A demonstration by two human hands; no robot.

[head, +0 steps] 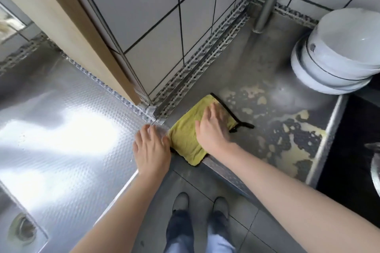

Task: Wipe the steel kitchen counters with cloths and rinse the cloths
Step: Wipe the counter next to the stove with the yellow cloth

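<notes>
A yellow cloth point(186, 139) with black trim lies flat on the steel counter point(257, 80) near its front corner. My right hand point(213, 127) presses flat on the cloth, fingers straight and spread. My left hand point(151, 148) rests flat on the textured steel counter point(61, 129) to the left, its fingers touching the cloth's left edge. Yellowish smears and dark patches point(292, 141) cover the counter to the right of the cloth.
A stack of white bowls point(337, 53), upside down, sits at the back right beside a steel post point(267, 2). Tiled walls and a wooden panel point(67, 20) form a corner between the counters. A sink drain point(22, 230) is at the lower left. A black surface point(359, 150) lies right.
</notes>
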